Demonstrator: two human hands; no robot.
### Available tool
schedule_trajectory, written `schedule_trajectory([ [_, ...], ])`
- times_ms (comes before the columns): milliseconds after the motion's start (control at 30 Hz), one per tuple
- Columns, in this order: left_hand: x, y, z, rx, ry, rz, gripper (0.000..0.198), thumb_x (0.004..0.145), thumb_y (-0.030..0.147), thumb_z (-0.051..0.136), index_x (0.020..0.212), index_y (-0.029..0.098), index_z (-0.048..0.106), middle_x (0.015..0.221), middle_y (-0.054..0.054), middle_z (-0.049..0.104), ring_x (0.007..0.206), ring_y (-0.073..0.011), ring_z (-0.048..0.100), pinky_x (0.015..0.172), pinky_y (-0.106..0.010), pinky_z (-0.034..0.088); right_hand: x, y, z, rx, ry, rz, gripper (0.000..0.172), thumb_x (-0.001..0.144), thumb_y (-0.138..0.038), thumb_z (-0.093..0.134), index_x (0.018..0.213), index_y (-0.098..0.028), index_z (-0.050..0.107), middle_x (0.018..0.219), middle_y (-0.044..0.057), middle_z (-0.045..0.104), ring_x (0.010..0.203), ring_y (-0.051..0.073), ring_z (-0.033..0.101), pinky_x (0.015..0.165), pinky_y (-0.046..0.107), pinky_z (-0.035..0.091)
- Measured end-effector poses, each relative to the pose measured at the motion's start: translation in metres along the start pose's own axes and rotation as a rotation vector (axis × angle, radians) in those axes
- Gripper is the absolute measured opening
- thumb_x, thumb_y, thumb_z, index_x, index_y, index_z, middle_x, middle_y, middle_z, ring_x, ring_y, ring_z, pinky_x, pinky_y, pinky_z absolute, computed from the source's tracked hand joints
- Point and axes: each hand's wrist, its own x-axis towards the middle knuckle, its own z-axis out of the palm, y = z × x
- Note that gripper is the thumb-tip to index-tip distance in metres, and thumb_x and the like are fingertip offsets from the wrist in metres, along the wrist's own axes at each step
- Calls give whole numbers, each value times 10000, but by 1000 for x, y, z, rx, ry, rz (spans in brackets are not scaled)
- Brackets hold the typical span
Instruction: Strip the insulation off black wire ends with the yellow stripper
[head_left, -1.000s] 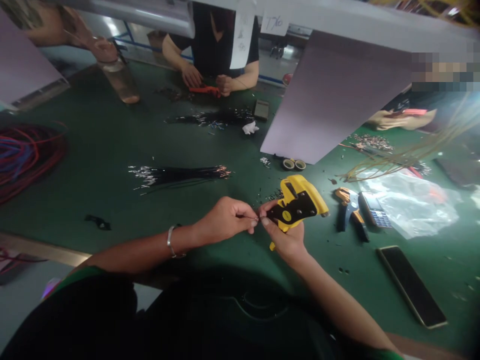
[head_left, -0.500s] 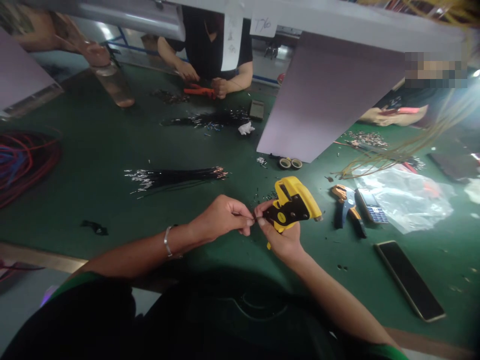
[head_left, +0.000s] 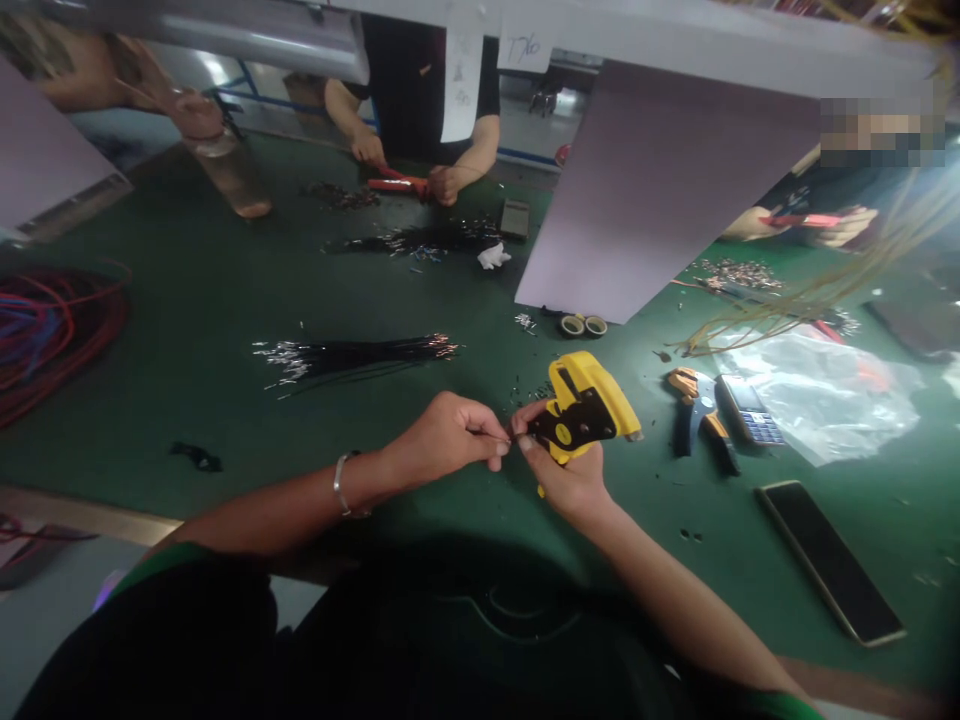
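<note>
We have the left hand (head_left: 446,440) with thumb and forefinger pressed together; whatever they pinch is too small to make out. The right hand (head_left: 574,488) is wrapped around a yellow hand tool (head_left: 592,400), held over the near middle of the green table (head_left: 187,380), its thumb and forefinger reaching left to just beside the left fingertips.

To work well here, we should brace both wrists, keep the two pinches close and in line, and let the palm alone carry the tool — no squeeze on its handles while fingertips are near its nose.

We can't see most of those handles, hidden by the palm, nor whether the right thumb and forefinger meet. In the bundle of black wires (head_left: 360,350), farther left, single strands blur together. Across the table, a co-worker (head_left: 409,100) is cut off at the top.
</note>
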Motion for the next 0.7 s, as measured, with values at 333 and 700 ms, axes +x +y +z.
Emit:
schedule_trajectory([
  [333, 3, -10, 6, -212, 20, -44, 67, 670, 158, 678, 609, 131, 666, 526, -2, 656, 524, -90, 578, 618, -232, 464, -1, 3, 2, -180, 33, -43, 185, 772, -93, 562, 910, -215, 548, 843, 32, 581, 806, 188, 598, 765, 355, 514],
  [700, 1, 1, -4, -284, 116, -3, 55, 699, 177, 705, 695, 123, 712, 563, -25, 678, 555, -113, 610, 620, -253, 495, 14, 1, -11, 22, 73, 165, 183, 665, -114, 575, 818, -211, 551, 771, 1, 572, 724, 171, 567, 704, 342, 478],
])
